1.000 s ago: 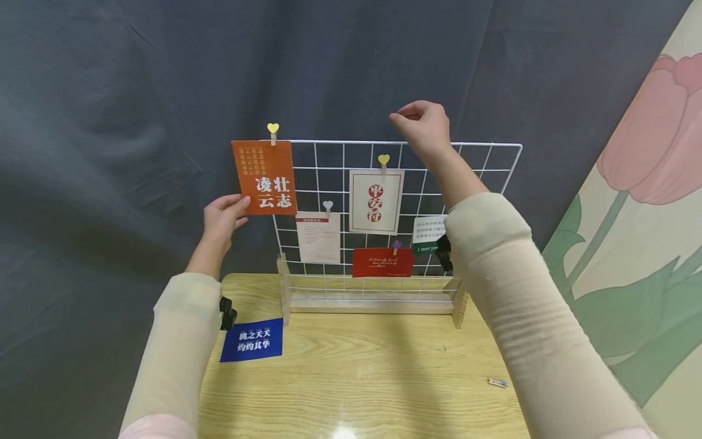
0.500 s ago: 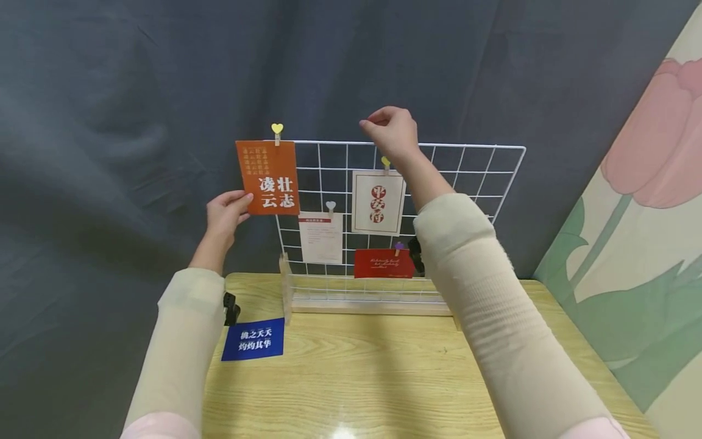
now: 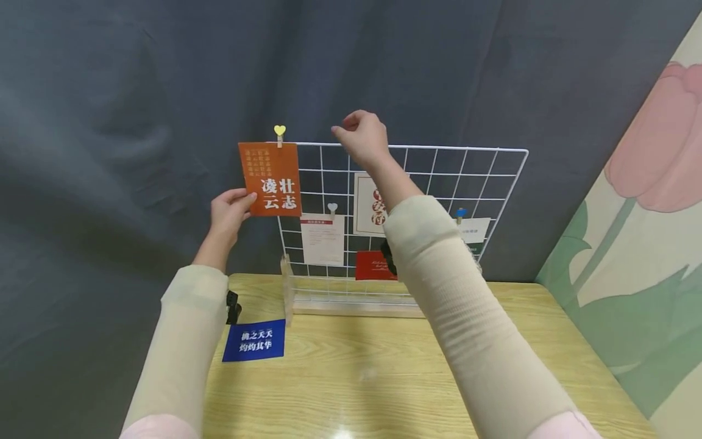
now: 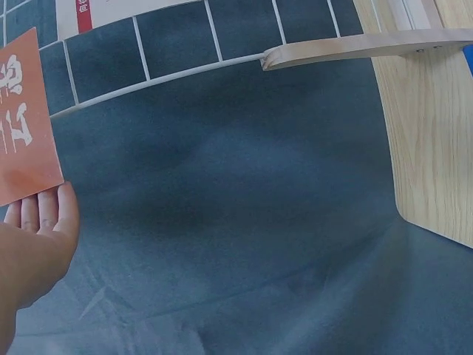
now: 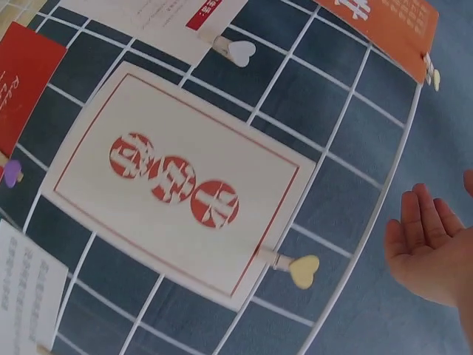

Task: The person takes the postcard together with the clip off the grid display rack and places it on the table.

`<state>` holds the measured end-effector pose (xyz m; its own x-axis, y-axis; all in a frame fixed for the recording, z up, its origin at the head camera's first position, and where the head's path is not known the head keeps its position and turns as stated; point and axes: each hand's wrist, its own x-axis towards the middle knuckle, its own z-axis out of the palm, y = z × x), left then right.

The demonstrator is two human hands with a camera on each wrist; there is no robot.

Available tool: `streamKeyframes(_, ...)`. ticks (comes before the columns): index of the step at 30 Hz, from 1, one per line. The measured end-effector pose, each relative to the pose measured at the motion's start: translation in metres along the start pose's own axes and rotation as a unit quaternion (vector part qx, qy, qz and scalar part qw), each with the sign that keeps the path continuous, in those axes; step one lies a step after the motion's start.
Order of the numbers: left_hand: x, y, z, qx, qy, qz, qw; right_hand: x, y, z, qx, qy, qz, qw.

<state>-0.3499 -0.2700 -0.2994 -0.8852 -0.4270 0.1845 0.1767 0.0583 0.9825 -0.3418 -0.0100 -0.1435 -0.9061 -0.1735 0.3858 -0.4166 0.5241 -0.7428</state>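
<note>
An orange card (image 3: 271, 179) with white characters hangs at the top left corner of a white wire grid (image 3: 466, 148), under a yellow heart clothespin (image 3: 280, 135). My left hand (image 3: 227, 213) pinches the card's lower left edge between thumb and fingers. In the left wrist view the fingers (image 4: 49, 208) lie behind the card. My right hand (image 3: 362, 139) is in the air just above the grid's top bar, to the right of the card. The right wrist view shows that hand (image 5: 432, 248) with loosely bent fingers and nothing in it.
Below the orange card hangs a white sheet (image 3: 323, 244). A white card (image 5: 177, 185) with red circles, a red card (image 3: 375, 266) and a white-and-green card (image 3: 476, 230) also hang there. A blue card (image 3: 255, 341) lies on the wooden table (image 3: 340, 372).
My right hand has moved left along the top of the grid toward the orange card. My left hand keeps its hold on the card. The view has shifted slightly.
</note>
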Motion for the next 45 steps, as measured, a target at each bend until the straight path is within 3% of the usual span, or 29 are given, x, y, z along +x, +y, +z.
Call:
streamKeyframes(2,0.001,0.000,0.000,-0.002,0.001,0.002,1.0000,0.000,-0.003,0.004,-0.002,-0.007,0.001,1.0000)
streamKeyframes(3,-0.030,0.028,0.008,0.019,0.012,0.003,0.9997,0.000,-0.004,0.006,-0.004,-0.011,0.001,0.9999)
streamKeyframes(6,-0.034,0.031,0.011,0.018,0.014,0.001,0.9997,0.001,-0.007,0.012,-0.005,-0.018,-0.005,0.9998)
streamKeyframes(17,-0.029,0.030,0.019,0.041,0.038,0.028,0.9981,0.004,-0.013,0.030,-0.022,-0.029,-0.014,0.9992)
streamKeyframes(23,-0.030,0.032,0.021,0.057,0.060,0.022,0.9964,0.006,-0.017,0.040,-0.028,-0.033,-0.023,0.9988)
streamKeyframes(30,-0.032,0.036,0.033,0.072,0.073,0.012,0.9946,0.009,-0.016,0.043,-0.033,-0.038,-0.016,0.9986)
streamKeyframes(38,-0.032,0.040,0.044,0.104,0.063,0.000,0.9926,0.015,-0.018,0.045,-0.042,-0.044,-0.015,0.9980)
streamKeyframes(45,-0.030,0.040,0.041,0.121,0.065,0.009,0.9904,0.018,-0.021,0.055,-0.054,-0.047,-0.014,0.9974)
